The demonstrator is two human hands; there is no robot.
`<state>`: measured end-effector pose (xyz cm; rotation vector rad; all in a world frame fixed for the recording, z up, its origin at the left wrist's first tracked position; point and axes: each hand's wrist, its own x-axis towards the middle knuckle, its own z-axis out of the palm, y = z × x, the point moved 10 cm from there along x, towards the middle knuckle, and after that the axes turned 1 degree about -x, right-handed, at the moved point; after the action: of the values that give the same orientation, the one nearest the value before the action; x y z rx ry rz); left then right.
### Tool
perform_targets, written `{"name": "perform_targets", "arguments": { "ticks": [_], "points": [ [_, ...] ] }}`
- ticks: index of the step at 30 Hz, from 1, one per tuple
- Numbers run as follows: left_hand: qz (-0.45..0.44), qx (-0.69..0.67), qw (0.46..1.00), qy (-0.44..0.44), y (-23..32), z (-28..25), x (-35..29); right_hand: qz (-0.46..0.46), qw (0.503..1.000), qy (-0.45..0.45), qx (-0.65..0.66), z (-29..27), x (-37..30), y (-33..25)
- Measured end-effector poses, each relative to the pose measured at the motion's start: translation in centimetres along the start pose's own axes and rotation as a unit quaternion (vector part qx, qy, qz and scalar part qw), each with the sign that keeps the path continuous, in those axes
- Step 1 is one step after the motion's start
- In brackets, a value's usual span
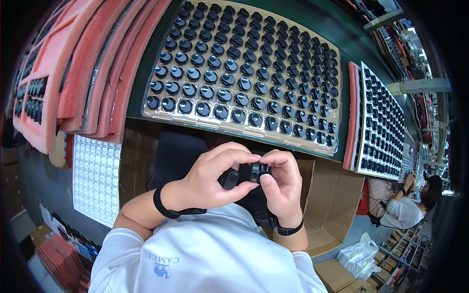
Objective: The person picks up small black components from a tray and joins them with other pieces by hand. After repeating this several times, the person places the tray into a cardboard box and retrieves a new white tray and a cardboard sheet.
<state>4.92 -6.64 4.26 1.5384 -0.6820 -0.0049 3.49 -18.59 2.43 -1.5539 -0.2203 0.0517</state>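
Observation:
In front of my chest both hands are closed around small black parts. My left hand (207, 173) has a rounded black piece (228, 179) tucked in its curled fingers. Between its thumb and fingertips it also pinches one side of a second small black part (256, 172). My right hand (282, 180) grips the other side of that second part with thumb and forefinger. The fingers cover much of it, so its exact kind is not clear. Just beyond my hands lies a clear plastic tray (195, 118) filled with rows of similar black, glossy-topped pieces.
Pink foam sheets and trays (110, 73) lean in a stack at the left. A white tray (96, 180) stands below them. To the right is another filled tray (383, 127) on pink foam. An open cardboard box (334, 200) sits beside me. A co-worker (400, 207) works farther right.

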Motion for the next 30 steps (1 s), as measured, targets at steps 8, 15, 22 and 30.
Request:
{"name": "perform_targets", "arguments": {
  "ticks": [8, 15, 22, 30],
  "points": [
    [0.007, -0.009, 1.000, -0.013, 1.3, 0.3, -0.5, -0.020, 0.997, 0.036, 0.058, 0.1, -1.2, -0.6],
    [-0.157, -0.240, 0.958, -0.014, -1.3, 0.8, -1.5, 0.034, 0.938, 0.003, 0.346, 0.4, -1.5, 0.9],
    [-0.129, -0.222, 0.966, -0.012, -1.3, 1.3, -1.9, 0.024, 0.952, 0.046, 0.300, 0.0, -2.1, 0.5],
    [-0.038, -0.094, 0.995, -0.013, 1.7, 1.3, -2.2, -0.126, 0.985, 0.086, -0.081, -0.5, -3.2, -4.2]
  ]
}}
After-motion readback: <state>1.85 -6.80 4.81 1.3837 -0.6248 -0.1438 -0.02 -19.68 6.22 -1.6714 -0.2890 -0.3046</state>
